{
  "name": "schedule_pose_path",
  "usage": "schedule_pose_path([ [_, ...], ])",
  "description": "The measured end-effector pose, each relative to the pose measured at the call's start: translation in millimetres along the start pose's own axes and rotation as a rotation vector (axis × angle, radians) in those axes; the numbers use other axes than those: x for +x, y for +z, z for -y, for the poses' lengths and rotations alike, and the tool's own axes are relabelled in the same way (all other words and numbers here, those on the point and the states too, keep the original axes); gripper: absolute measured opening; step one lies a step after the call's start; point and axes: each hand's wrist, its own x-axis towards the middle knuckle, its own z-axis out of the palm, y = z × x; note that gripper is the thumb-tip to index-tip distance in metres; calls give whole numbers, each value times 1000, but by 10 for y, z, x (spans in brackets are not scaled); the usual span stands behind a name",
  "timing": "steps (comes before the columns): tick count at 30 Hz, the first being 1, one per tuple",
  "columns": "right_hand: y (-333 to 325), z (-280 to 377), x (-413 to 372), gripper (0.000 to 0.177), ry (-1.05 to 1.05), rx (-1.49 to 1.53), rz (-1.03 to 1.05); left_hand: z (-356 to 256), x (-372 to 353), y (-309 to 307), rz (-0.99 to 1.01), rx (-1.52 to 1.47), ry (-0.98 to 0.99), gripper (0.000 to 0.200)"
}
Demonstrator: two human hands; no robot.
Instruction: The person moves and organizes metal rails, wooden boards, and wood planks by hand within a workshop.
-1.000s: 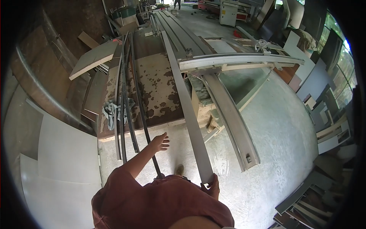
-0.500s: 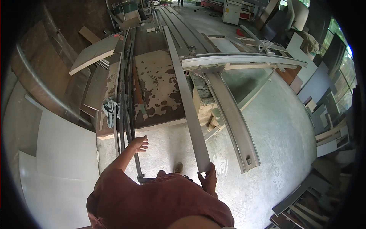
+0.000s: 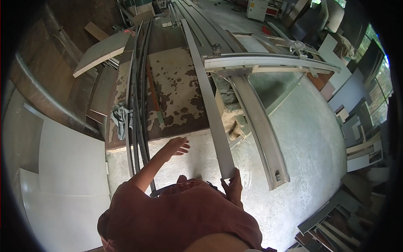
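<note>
A long, narrow grey board runs from the saw bench toward my body. At its near end my right hand grips the board, thumb and fingers around its edge. My left hand hangs in the air between that board and the dark long strips, holding nothing, fingers stretched and slightly apart. Just beyond the left hand lies the front edge of a worn tabletop with peeling patches. The far end of the board rests along the bench, beside the metal sliding table.
A metal crossbar fence spans the right side above a rail that juts toward me. A grey rag hangs by the strips. White panels lean at left; offcuts are piled at lower right.
My left hand has moved right, away from the dark strips and toward the narrow board. The right hand keeps its grip on the board's near end.
</note>
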Motion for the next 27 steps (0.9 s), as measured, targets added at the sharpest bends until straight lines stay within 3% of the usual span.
schedule_pose_path([
  [10, 248, 131, 466, 77, -34, -33, -46, -269, 563, 16, 140, 31, 50, 52],
  [19, 348, 210, 715, 77, -8, -69, 4, -123, 759, -44, 127, -57, -16, 47],
  [27, 279, 437, 1048, 73, -53, -138, 33, -110, 820, 277, 103, -113, -15, 46],
])
